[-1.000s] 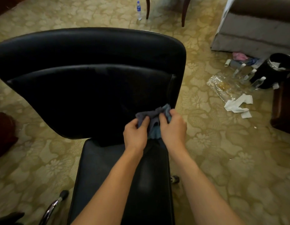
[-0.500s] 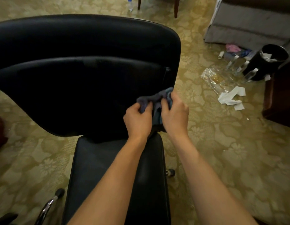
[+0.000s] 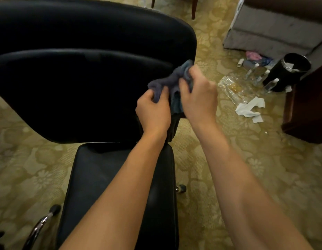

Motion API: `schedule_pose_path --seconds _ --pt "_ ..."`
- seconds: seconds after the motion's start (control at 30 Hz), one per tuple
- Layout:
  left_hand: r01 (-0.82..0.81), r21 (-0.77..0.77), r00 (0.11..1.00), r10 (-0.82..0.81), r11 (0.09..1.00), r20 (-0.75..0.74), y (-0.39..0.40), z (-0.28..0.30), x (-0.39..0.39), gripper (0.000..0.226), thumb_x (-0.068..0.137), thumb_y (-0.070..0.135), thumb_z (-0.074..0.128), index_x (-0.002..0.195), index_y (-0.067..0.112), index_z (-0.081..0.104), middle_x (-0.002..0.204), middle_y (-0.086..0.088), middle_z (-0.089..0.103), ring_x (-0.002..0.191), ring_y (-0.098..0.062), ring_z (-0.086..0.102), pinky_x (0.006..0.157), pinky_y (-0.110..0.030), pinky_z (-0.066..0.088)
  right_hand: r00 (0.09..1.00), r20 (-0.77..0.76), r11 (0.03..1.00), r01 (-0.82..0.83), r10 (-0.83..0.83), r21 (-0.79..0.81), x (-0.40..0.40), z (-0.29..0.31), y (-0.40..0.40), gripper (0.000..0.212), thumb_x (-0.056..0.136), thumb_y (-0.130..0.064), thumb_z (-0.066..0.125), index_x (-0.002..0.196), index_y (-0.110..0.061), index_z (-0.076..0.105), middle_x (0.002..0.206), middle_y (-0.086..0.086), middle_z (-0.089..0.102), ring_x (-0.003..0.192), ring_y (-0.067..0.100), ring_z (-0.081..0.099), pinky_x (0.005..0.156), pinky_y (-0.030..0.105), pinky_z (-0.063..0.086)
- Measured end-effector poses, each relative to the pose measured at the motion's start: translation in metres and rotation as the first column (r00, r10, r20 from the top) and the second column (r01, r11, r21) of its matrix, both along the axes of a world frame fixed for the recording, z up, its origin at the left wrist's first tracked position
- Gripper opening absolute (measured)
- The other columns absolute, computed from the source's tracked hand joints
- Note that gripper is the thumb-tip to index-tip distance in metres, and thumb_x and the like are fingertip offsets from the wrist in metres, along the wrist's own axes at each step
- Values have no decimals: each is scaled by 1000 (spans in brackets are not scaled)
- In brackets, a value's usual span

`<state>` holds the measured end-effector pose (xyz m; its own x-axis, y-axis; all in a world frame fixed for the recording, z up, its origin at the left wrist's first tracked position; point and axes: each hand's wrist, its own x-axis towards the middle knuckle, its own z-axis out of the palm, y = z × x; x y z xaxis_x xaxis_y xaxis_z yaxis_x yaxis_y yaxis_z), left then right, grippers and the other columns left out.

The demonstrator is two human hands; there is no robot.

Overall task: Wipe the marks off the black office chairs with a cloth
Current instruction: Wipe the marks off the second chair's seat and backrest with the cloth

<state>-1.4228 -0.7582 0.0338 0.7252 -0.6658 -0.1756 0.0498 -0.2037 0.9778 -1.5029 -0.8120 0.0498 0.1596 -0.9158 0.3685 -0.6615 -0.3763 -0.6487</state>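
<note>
Gripping bunched grey-blue cloth (image 3: 171, 82): left hand (image 3: 153, 112), right hand (image 3: 199, 99), against chair (image 3: 88, 73).

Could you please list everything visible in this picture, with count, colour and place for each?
office chair: one, black, centre left, backrest and seat facing the camera
cloth: one, grey-blue, at the backrest's right edge
carpet: one, olive-gold floral, all over the floor
bin: one, black, right, beside the litter
plastic bottles: several, clear, left of the bin
paper scraps: a few, white, on the carpet at right
sofa: one, grey, top right
dark wood furniture: one, right edge
left hand: grips the cloth
right hand: grips the cloth
</note>
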Motion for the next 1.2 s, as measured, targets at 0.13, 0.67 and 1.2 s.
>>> schedule_pose_path --seconds 0.13,0.67,1.2 --pt "6 270 999 5 963 -41 37 -62 -11 26 96 25 63 74 11 63 66 1 60 63 -8 53 51 -16 40 959 -269 976 -35 94 214 -11 -60 31 9 96 -24 54 99 -17 59 78 5 63 74 29 63 58 32 38" --pt "-132 -2 981 130 991 -141 14 -31 -10 23 96 32 64 76 23 68 78 -2 72 78 -11 68 74 -37 57 989 -131 995 -58 69 87 6 -25 6 16 100 -25 51 96 -11 58 79 1 58 69 20 55 58 30 34" --pt "-139 -106 962 109 985 -250 7 4 28 24 92 32 67 70 23 67 81 -5 74 86 -25 73 77 -43 60 973 -217 997 -76 81 34 42 26 -2 19 98 -28 52 99 -12 62 84 8 64 76 29 58 64 29 31"
